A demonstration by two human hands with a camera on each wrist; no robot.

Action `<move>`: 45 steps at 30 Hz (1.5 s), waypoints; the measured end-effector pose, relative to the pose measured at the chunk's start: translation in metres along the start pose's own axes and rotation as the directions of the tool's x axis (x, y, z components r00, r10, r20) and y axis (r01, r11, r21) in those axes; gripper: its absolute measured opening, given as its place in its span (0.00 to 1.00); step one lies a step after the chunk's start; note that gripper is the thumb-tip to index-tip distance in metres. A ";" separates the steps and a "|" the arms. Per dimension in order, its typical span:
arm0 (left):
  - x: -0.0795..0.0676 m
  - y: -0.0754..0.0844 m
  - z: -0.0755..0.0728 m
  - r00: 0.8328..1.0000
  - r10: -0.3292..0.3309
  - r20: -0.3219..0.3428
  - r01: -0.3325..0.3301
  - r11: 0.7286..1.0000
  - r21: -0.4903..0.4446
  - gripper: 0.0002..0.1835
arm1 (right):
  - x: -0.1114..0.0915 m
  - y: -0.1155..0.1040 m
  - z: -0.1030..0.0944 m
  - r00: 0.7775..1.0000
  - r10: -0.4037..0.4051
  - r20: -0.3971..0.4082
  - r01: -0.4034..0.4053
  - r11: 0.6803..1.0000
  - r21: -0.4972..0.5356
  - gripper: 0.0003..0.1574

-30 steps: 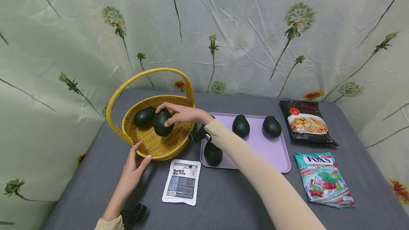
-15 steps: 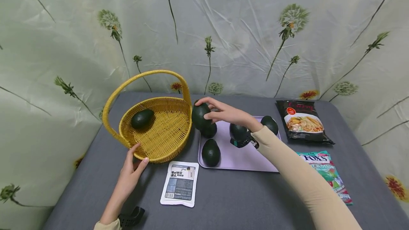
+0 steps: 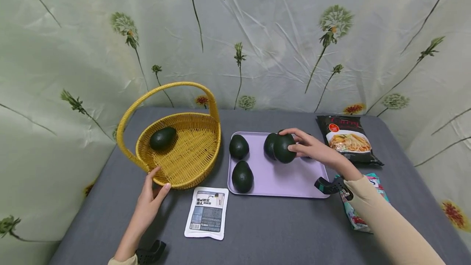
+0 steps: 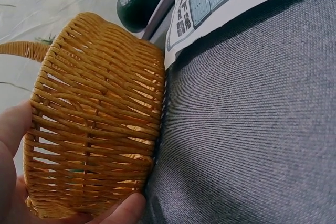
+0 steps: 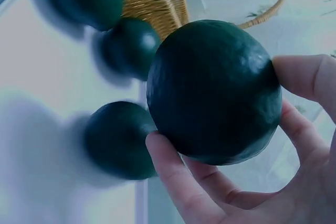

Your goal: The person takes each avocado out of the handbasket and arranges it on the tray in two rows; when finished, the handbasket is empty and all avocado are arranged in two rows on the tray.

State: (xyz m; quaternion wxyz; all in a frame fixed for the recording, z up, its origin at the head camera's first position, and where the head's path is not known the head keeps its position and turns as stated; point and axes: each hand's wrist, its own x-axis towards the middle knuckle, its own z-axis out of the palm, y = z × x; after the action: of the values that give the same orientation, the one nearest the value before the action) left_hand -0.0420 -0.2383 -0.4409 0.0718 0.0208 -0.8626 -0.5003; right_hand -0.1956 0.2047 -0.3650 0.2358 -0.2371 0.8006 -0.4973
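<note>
A dark green avocado [image 3: 284,149] is held in my right hand [image 3: 312,150] over the lilac tray [image 3: 294,187]. Thumb and fingers close round its sides in the right wrist view. Right behind it another avocado [image 3: 270,145] lies on the tray, partly covered. Two more avocados [image 3: 239,147] sit at the tray's left end, and one at the right is mostly hidden by my hand. My left hand [image 3: 149,201] grips the near rim of the yellow wicker basket [image 4: 94,119], which has a single avocado [image 3: 163,138] inside.
A white printed pouch [image 3: 207,213] lies in front of the basket and tray. To the right are a black noodle packet [image 3: 348,140] and a green candy bag [image 3: 355,216], partly under my right forearm. The basket's tall handle [image 3: 167,87] arches upward. A floral curtain hangs behind.
My right hand has lifted an avocado out of the basket and carried it rightward over the tray. The left hand has stayed at the basket rim.
</note>
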 end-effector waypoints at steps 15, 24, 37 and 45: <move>0.001 -0.001 0.000 1.000 -0.031 -0.002 0.031 0.999 -0.007 0.33 | -0.020 0.039 0.044 0.997 0.045 0.059 -0.043 0.998 -0.041 0.27; 0.001 -0.002 0.001 1.000 -0.031 -0.004 0.031 1.000 -0.003 0.33 | -0.017 0.043 0.060 0.999 0.008 0.051 -0.004 0.997 -0.075 0.26; 0.001 -0.002 0.001 1.000 -0.020 0.001 0.020 1.000 -0.004 0.33 | -0.019 0.043 0.061 0.998 -0.015 0.066 0.021 0.995 -0.096 0.29; 0.001 -0.003 0.002 1.000 -0.029 -0.004 0.029 1.000 -0.006 0.33 | -0.020 0.041 0.060 0.998 -0.035 0.053 0.041 0.993 -0.111 0.28</move>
State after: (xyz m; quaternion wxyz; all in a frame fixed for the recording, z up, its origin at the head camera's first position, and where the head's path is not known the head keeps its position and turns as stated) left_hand -0.0434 -0.2381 -0.4442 0.0663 0.0339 -0.8605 -0.5039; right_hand -0.1489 0.1921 -0.4227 0.2330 -0.2778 0.8161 -0.4500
